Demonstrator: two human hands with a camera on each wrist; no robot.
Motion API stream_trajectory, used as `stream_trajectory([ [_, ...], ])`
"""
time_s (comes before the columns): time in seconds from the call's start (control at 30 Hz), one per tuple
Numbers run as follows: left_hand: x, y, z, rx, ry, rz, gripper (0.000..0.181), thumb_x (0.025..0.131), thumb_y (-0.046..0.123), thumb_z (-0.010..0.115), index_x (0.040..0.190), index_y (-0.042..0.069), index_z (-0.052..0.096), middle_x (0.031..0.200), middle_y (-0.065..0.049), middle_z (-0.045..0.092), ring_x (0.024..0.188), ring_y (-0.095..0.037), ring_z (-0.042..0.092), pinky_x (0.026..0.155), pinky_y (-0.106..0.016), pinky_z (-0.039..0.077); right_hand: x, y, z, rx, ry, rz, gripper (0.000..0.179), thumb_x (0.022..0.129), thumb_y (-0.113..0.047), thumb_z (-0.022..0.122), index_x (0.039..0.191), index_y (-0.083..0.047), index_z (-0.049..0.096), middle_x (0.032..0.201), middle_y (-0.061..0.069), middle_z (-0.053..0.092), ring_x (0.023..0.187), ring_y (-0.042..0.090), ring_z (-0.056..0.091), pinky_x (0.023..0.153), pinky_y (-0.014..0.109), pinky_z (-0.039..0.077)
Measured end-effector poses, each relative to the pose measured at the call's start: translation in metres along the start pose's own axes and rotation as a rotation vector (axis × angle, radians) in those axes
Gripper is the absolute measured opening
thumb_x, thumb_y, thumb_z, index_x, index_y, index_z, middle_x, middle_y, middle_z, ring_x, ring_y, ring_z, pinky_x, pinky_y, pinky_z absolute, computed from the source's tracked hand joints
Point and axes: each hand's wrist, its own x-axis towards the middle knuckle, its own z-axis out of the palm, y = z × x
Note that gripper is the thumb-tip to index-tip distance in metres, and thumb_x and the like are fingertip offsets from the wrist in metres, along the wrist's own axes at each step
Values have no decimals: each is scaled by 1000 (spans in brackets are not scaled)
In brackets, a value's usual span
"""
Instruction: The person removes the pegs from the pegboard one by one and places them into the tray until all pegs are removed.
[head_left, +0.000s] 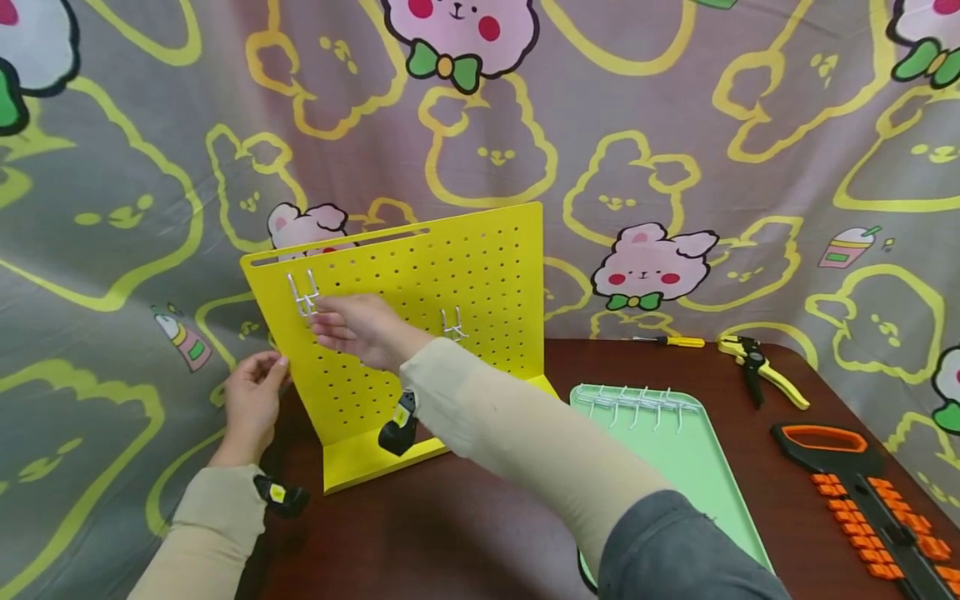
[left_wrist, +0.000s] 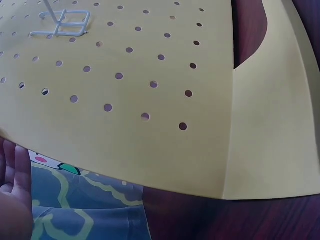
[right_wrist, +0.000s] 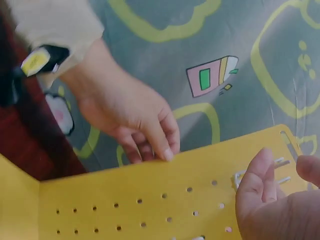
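Hanging hook: the white hook stands at the ten o'clock of the yellow pegboard; seating unclear.
Hook risk: a sideways nudge could tip it loose if its pegs sit shallow.
Board risk: a hard push could slide the board across the tabletop.
Right grip: thumb and fingers parted, contact unclear; hook at its ten o'clock.
Left grip: pinches the board's edge; hook at its one o'clock.
Second hook: three o'clock from the first.
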Motion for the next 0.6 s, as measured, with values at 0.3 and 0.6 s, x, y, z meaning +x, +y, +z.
stream_trajectory([
  [0.3, 1, 1, -1, 57, 16, -10, 4, 104, 8, 61, 105, 5, 62, 88, 7, 57, 84, -10, 57, 74, -12, 52, 4, 2, 10, 88, -7, 13, 12, 101, -10, 69, 100, 0, 74, 88, 8, 71, 78, 16, 65, 85, 28, 58],
  [0.6, 2, 2, -2, 65, -4, -25, 7, 105, 8, 60, 109, 2, 60, 88, 8, 56, 82, -7, 56, 75, -13, 52, 5, 5, 17, 153, 48, 14, 15, 103, -13, 66, 99, 0, 73, 82, 6, 68, 72, 12, 60, 66, 20, 53],
])
